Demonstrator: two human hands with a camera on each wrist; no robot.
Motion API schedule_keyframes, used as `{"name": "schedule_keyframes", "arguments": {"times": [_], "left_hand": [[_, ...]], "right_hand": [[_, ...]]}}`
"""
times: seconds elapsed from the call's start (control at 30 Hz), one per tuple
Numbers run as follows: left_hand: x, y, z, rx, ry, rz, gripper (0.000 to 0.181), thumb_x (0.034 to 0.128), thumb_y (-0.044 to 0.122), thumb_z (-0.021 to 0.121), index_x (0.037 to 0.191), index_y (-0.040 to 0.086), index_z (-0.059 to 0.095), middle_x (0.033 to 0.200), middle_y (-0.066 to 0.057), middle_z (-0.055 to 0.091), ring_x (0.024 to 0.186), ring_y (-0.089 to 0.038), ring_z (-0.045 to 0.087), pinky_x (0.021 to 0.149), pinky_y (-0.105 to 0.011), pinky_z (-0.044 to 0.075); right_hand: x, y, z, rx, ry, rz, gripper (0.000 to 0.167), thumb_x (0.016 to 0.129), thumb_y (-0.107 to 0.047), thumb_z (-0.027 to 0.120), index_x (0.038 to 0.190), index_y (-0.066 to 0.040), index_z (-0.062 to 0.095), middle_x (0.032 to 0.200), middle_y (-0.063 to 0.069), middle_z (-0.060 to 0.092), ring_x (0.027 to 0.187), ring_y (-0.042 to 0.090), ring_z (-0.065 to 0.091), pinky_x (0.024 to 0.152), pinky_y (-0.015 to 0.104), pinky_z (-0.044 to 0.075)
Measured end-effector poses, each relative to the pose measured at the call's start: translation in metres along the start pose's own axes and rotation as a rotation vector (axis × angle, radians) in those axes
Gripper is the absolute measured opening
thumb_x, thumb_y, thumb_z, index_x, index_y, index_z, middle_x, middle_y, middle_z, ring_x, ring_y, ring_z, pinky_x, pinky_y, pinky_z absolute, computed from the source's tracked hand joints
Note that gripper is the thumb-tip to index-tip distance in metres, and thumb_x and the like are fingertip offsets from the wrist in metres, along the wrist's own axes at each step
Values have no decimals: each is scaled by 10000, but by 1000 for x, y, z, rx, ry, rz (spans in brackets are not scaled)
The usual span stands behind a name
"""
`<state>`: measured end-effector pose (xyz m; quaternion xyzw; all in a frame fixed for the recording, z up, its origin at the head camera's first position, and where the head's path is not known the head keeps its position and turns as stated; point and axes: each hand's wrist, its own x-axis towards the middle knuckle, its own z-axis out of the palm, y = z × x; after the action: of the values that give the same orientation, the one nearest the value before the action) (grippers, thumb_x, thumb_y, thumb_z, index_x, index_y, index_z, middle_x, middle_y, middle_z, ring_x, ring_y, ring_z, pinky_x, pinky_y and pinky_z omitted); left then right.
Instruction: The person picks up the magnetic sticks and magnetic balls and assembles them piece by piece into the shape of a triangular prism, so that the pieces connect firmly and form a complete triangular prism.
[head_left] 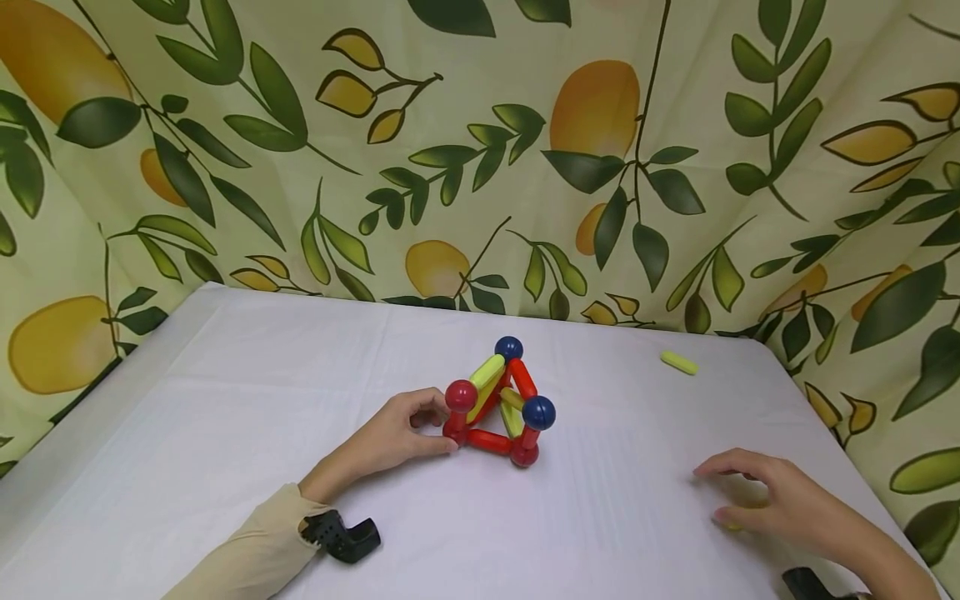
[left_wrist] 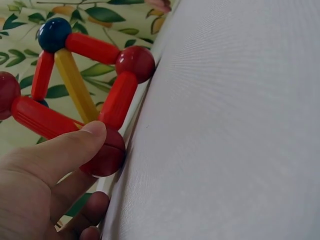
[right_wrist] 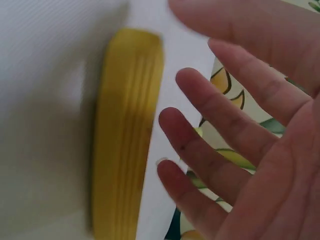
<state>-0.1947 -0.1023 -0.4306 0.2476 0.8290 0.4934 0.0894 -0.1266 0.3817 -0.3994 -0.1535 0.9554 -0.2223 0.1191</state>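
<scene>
A frame of magnetic sticks and balls [head_left: 490, 442] stands on the table, with red, yellow and lime sticks joined by red and blue balls. My left hand [head_left: 401, 427] pinches the frame's lower left red ball [left_wrist: 106, 159]; the thumb lies on it in the left wrist view. Above that corner sits another red ball [head_left: 461, 396]. Over at the right, my right hand [head_left: 787, 502] hovers with fingers spread and slightly bent. A yellow stick [right_wrist: 127, 135] lies on the table close to those fingers, apart from them in the right wrist view. In the head view that hand mostly covers it.
A lime stick [head_left: 678, 362] lies alone near the table's back right. The table [head_left: 225, 367] has a white cloth. Behind it hangs a curtain [head_left: 480, 183] printed with fruit and leaves.
</scene>
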Motion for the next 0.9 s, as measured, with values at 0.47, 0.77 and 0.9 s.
{"name": "schedule_keyframes", "arguments": {"times": [0.47, 0.77, 0.9], "left_hand": [[0, -1, -1, -25, -14, 4, 317, 827, 183, 799, 1113, 173, 663, 1011, 28, 687, 970, -165, 584, 839, -236, 490], [1, -3, -1, -13, -15, 6, 304, 829, 197, 799, 1100, 177, 661, 1018, 31, 683, 974, -158, 585, 855, -240, 498], [0, -2, -1, -13, -15, 17, 310, 833, 196, 795, 1110, 156, 661, 1021, 12, 685, 973, -154, 584, 855, -247, 500]], "right_hand": [[-13, 29, 2, 52, 18, -105, 322, 745, -126, 840, 1027, -121, 684, 994, -149, 646, 882, -150, 489, 706, 103, 442], [1, 11, 5, 19, 23, -63, 251, 819, -144, 787, 1031, -56, 687, 889, -47, 653, 775, -89, 505, 655, 183, 491], [9, -5, 7, -34, 127, -40, 277, 778, -132, 814, 1030, -105, 701, 923, -100, 648, 787, -96, 509, 663, 183, 510]]}}
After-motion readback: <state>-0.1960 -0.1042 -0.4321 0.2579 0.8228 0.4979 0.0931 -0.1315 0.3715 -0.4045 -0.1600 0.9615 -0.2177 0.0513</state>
